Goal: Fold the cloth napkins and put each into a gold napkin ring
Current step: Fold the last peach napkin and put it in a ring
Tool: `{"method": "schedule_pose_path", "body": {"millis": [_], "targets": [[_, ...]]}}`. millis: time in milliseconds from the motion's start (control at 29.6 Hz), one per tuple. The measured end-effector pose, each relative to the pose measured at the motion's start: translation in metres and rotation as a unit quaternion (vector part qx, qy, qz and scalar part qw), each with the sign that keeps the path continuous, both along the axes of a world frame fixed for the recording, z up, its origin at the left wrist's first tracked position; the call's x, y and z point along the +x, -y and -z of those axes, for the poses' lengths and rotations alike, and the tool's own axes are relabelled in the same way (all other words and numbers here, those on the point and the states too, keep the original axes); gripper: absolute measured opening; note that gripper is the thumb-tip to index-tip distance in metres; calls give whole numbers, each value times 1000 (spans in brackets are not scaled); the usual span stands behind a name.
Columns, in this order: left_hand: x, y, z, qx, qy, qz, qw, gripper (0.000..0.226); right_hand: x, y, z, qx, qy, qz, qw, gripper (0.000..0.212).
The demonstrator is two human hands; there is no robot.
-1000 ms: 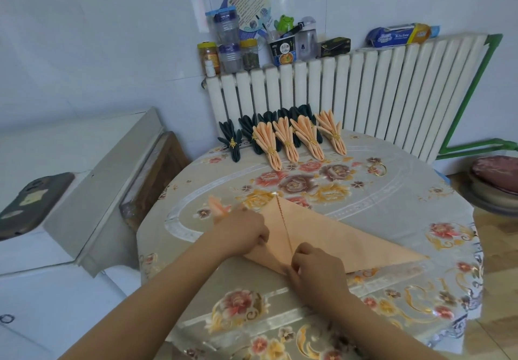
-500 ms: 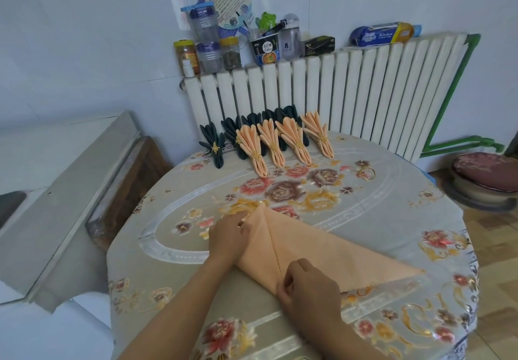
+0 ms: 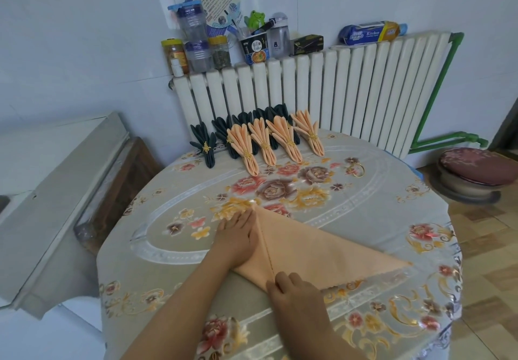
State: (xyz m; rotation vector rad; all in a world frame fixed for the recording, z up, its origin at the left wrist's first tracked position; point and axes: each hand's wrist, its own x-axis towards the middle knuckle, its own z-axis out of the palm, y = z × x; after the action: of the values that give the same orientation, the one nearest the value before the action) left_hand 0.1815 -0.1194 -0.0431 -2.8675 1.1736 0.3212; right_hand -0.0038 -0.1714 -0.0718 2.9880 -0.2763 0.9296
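Note:
A peach cloth napkin (image 3: 316,250) lies on the round table as a triangle, its left corner folded over to a centre seam. My left hand (image 3: 236,236) lies flat on that folded flap, fingers together, pressing it down. My right hand (image 3: 294,294) pinches the napkin's near point at the bottom of the seam. A loose gold napkin ring (image 3: 356,169) lies on the cloth at the far right of the flower pattern. Several finished peach napkins (image 3: 263,142) and dark green ones (image 3: 206,146) stand in gold rings along the table's far edge.
The table wears a flowered cloth (image 3: 280,191). A white radiator (image 3: 322,88) stands behind it, with jars, bottles and boxes on top. A grey cabinet (image 3: 64,180) is at the left. A stool with a dark red cushion (image 3: 476,166) is at the right.
My left hand has laid the left corner over to the seam and flattened from a fist to a flat palm on the flap. The right hand stayed at the near point.

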Motion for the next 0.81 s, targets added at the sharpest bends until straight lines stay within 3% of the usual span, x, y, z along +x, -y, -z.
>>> {"method": "schedule_pose_path", "body": {"millis": [68, 135, 203, 270, 372, 439, 541, 642, 710, 811], "targets": [[-7, 5, -7, 0, 56, 6, 998, 51, -1, 1, -4, -10, -21, -15, 1000, 3], [-26, 3, -16, -74, 99, 22, 992, 44, -3, 4, -7, 6, -76, -33, 997, 28], [-47, -4, -18, -199, 20, 56, 978, 30, -2, 11, -9, 20, -87, -28, 996, 37], [-75, -18, -18, -262, -108, 80, 956, 21, -8, 17, -15, 46, -83, -52, 994, 32], [-93, -37, -11, -250, -124, 132, 951, 20, -25, 24, -25, 114, -83, -119, 983, 10], [-97, -43, -9, -234, -88, 161, 955, 22, -34, 38, -28, 191, -112, -147, 964, 18], [-110, -46, -11, -210, -8, 181, 961, 28, -54, 61, -33, 220, -113, -166, 955, 21], [-122, -45, -9, -205, 52, 179, 961, 34, -70, 90, -35, 133, -85, -120, 980, 10], [-128, -45, -10, -197, 68, 177, 962, 36, -78, 110, -32, 106, -98, -85, 986, 18], [-127, -43, -7, -207, 87, 172, 959, 23, -84, 131, -31, 49, -107, -79, 990, 12]]}}
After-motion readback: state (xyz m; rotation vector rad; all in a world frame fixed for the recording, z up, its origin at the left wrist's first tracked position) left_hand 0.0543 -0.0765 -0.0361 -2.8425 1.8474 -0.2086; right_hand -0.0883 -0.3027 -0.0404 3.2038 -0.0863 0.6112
